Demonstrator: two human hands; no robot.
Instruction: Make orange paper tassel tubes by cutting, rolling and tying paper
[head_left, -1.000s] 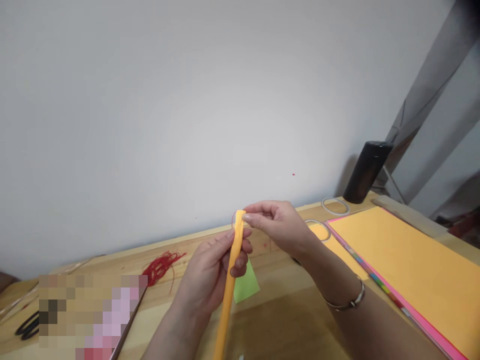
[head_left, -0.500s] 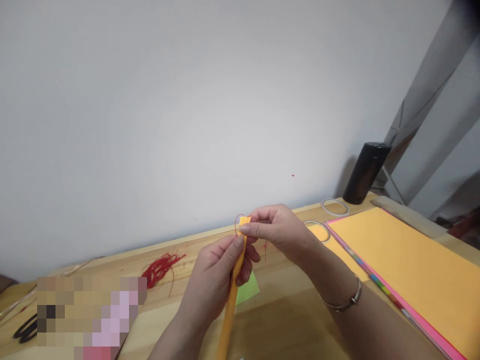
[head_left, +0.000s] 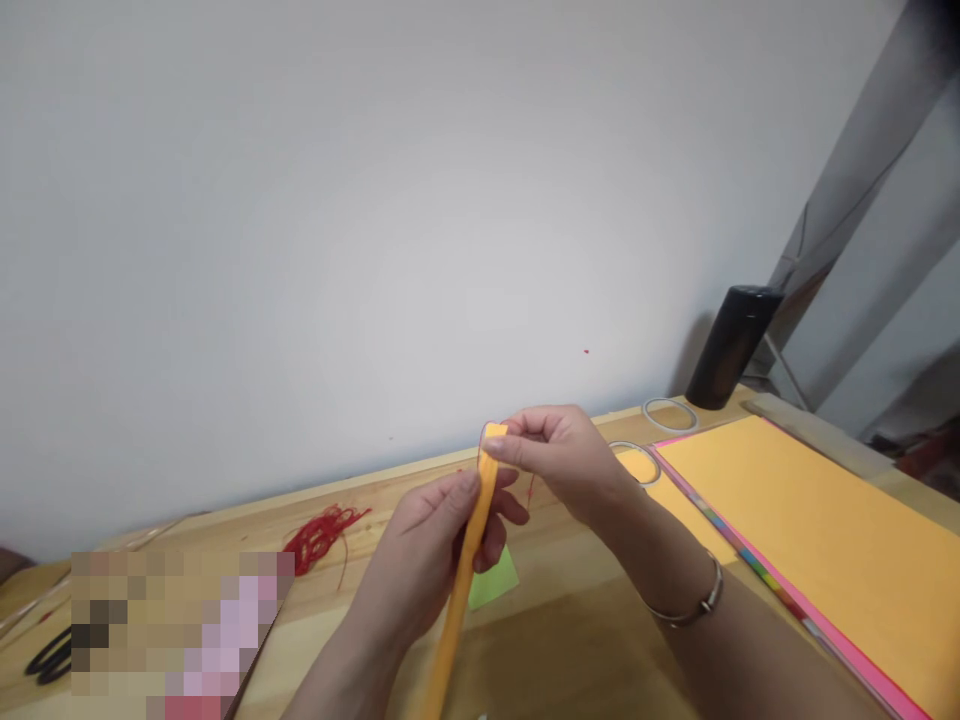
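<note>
A long folded strip of orange paper (head_left: 466, 560) slants up from the bottom edge between my hands. My left hand (head_left: 431, 535) is closed around it below its upper end, thumb lying on the front. At the top, my right hand (head_left: 559, 455) pinches the strip's end between thumb and fingers. A thin red string (head_left: 481, 445) loops over the left side of that end, and a piece of it dangles below my right hand. Under the hands, a light green piece of paper (head_left: 496, 582) lies on the wooden table (head_left: 360, 625).
A bundle of red string (head_left: 322, 538) lies at left, near black scissor handles (head_left: 49, 655) and a blurred-out item (head_left: 180, 630). On the right are orange paper sheets (head_left: 817, 540), two rolls of tape (head_left: 670, 415) and a black cylinder (head_left: 733, 350). A wall (head_left: 450, 220) rises behind.
The strip's upper end has moved slightly up and right, together with my right hand. The red string loop now sits closer to the strip. My left hand has shifted slightly down the strip.
</note>
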